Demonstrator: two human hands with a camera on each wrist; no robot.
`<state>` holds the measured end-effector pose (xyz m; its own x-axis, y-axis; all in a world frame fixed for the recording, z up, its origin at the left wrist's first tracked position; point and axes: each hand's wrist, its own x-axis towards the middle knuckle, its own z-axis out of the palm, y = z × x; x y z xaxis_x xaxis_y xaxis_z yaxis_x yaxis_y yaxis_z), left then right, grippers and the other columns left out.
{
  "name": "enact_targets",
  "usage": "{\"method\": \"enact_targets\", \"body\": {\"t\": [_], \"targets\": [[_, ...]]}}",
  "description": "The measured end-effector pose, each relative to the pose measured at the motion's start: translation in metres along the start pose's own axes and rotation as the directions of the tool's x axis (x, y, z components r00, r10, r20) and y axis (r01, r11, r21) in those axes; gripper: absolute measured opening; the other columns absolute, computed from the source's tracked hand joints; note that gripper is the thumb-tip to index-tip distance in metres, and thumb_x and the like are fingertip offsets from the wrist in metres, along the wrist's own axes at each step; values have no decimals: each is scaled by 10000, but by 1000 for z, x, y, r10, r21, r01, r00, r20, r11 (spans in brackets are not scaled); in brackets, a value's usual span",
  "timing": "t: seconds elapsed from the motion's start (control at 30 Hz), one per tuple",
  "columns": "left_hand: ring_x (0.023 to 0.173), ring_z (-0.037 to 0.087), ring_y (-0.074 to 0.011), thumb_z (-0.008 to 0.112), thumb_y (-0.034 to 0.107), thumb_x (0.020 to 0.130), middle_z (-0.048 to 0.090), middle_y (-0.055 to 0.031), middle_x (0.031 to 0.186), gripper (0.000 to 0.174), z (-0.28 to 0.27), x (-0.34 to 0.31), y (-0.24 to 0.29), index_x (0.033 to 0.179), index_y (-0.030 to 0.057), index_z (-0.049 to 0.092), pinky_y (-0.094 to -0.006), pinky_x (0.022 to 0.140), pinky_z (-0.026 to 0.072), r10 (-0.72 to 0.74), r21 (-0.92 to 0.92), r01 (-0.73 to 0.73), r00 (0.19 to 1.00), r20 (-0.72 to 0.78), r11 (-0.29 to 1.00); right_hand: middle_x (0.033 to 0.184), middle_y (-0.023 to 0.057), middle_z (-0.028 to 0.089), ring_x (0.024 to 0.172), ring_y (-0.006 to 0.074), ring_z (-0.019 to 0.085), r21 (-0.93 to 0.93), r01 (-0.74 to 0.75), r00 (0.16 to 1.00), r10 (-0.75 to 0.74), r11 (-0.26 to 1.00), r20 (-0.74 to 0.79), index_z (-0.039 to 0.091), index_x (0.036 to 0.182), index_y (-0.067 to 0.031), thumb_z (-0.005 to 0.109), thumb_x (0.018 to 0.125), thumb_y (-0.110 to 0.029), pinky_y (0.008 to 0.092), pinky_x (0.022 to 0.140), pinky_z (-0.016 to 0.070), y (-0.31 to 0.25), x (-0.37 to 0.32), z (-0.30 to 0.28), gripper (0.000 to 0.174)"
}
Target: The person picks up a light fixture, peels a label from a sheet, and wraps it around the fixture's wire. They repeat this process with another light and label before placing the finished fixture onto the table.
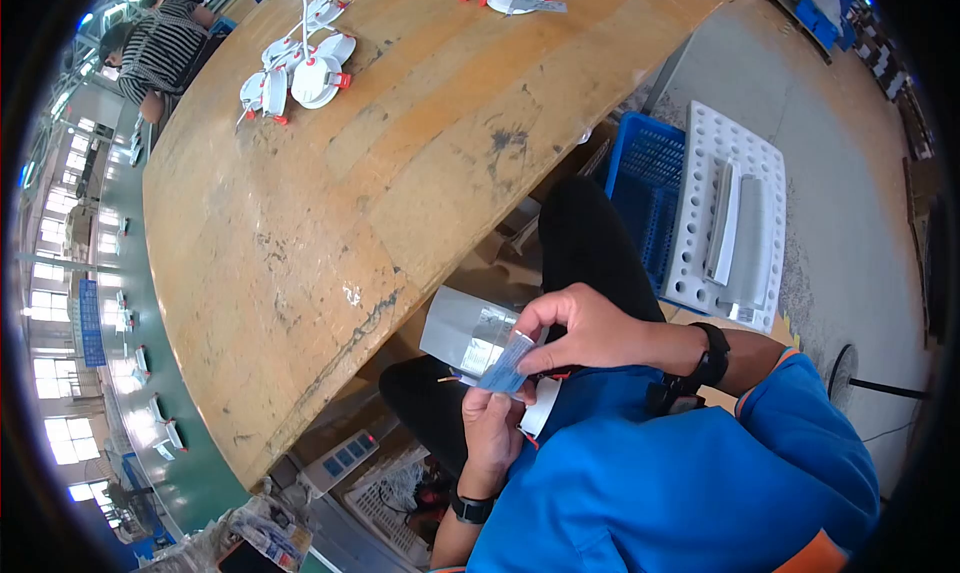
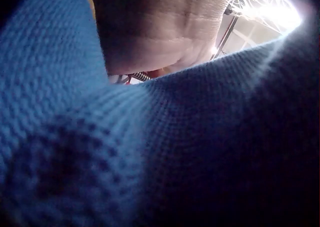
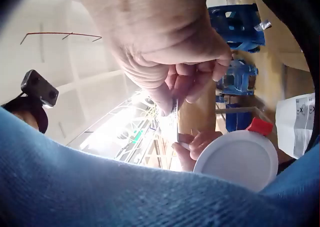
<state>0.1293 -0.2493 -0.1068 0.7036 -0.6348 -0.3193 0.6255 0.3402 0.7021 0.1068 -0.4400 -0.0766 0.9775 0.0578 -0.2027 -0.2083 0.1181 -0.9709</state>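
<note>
Between my two hands is a flat light-blue printed strip (image 1: 508,365), slanted over my lap in the head view. My right hand (image 1: 585,328) pinches its upper end between thumb and fingertips; the right wrist view shows the strip thin and edge-on. The left hand (image 1: 490,433) pinches the lower end. Beside the left fingers sits a round white lamp (image 3: 240,159) with a red clip (image 3: 260,126). Short wire ends (image 1: 447,379) stick out left of the strip. A white-grey piece (image 1: 455,325) with a shiny panel lies behind the right fingers. Cloth fills most of the left wrist view.
On the wooden table (image 1: 400,163) lie clusters of white lamps (image 1: 315,81) with red clips. A blue crate (image 1: 640,173) and a perforated white tray (image 1: 735,138) stand at the right. Below the table is a power strip (image 1: 345,456). Another person (image 1: 165,48) sits far left.
</note>
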Motion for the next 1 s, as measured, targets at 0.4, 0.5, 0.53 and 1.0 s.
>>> {"method": "enact_targets", "body": {"t": [0.4,0.5,0.53,1.0], "targets": [[760,529,-169,537,171,859,579,-74,846,230,-8,2,-6,1015,3,562,-305,731,432,16,-76,-14,1000,23,997,940,68,601,839,88,564,228,60,995,-40,972,-95,577,980,11,679,759,-130,207,725,456,3,-3,-8,282],[762,533,-170,523,144,860,580,-79,848,208,-3,2,-4,1006,3,564,-308,735,433,-17,-54,17,1000,-12,998,767,32,629,717,75,574,61,-97,995,96,993,17,624,917,-27,701,736,-204,221,663,457,-1,0,6,266],[762,534,-169,521,141,859,581,-82,846,197,-4,1,-4,992,3,567,-308,737,434,-18,-56,17,1000,-13,998,746,44,636,693,70,570,43,-129,991,129,991,-17,643,860,1,689,747,-127,216,688,456,-4,2,7,176],[739,535,-180,525,159,873,585,-91,787,139,-6,2,-7,885,31,578,-313,723,430,27,-90,-27,1000,-7,996,816,57,635,743,96,581,215,50,963,10,975,-270,629,893,10,653,764,-70,228,695,464,-4,1,-4,154]]}}
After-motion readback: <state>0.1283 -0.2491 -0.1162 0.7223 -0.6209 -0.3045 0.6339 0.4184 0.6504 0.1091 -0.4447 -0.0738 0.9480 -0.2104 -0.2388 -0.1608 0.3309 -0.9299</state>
